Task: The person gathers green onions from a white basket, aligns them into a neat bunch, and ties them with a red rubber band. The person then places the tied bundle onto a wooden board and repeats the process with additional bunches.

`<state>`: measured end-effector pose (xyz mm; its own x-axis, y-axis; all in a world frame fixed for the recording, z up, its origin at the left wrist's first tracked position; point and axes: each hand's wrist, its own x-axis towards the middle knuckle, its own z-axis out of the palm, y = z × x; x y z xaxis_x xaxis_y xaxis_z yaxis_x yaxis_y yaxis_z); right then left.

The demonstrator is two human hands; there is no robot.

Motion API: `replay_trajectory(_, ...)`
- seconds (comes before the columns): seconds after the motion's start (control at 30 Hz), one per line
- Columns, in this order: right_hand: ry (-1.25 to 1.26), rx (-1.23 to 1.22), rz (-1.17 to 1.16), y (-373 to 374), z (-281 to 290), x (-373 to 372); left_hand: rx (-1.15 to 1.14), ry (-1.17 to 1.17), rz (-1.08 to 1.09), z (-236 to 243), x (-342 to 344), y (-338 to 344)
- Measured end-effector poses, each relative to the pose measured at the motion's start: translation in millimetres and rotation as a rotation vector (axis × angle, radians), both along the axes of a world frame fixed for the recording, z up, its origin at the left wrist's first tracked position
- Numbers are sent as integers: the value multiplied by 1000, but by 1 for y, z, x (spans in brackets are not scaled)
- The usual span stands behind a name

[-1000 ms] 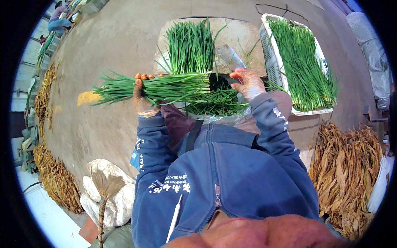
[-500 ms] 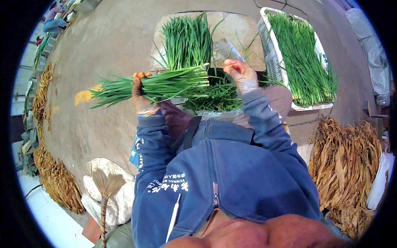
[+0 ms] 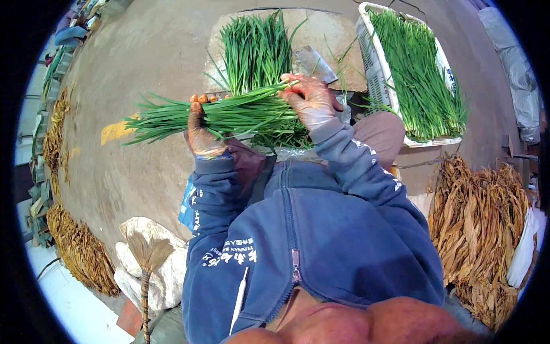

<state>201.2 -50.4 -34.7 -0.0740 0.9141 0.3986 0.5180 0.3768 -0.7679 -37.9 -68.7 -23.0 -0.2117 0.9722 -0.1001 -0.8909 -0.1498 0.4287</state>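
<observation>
Holds a bunch of long green leaves [image 3: 246,117] up in front of the lap, on its side, with the leaf tips to the left and the pale ends to the right. Keeps the left hand [image 3: 203,135] wrapped around the middle of the bunch, with the thumb in front and the fingers curled over the back. Has the right hand [image 3: 315,100] at the pale ends, thumb and fingertips close by them. Cannot tell if pinching them tight. Has both hands on the same bunch, but apart from each other.

Has a tan board [image 3: 338,34] just past the bunch, with a second green bunch [image 3: 255,54] on it and a flat metal blade [image 3: 316,64] near the right hand. Has loose green bits [image 3: 278,139] below the held bunch, near some clear plastic [image 3: 295,153].

Has a white crate [image 3: 375,74] to the right, full of green leaves [image 3: 421,80]. Has a big pile of dry brown leaves [image 3: 478,223] nearer on the right, and a straw broom [image 3: 148,255] by a white sack [image 3: 166,281] on the left. Wears a blue jacket [image 3: 344,241].
</observation>
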Motion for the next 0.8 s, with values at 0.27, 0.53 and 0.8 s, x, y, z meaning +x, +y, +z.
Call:
replay_trajectory(0.27, -427, -430, -125, -8, -11, 65, -58, 4, 79, -10, -12, 4)
replay_trajectory(0.53, -44, 4, 120, -1, 12, 19, -37, -9, -16, -9, -11, 4)
replay_trajectory(0.8, -126, -31, 151, -10, 25, 40, -85, -58, 5, -19, -23, 8)
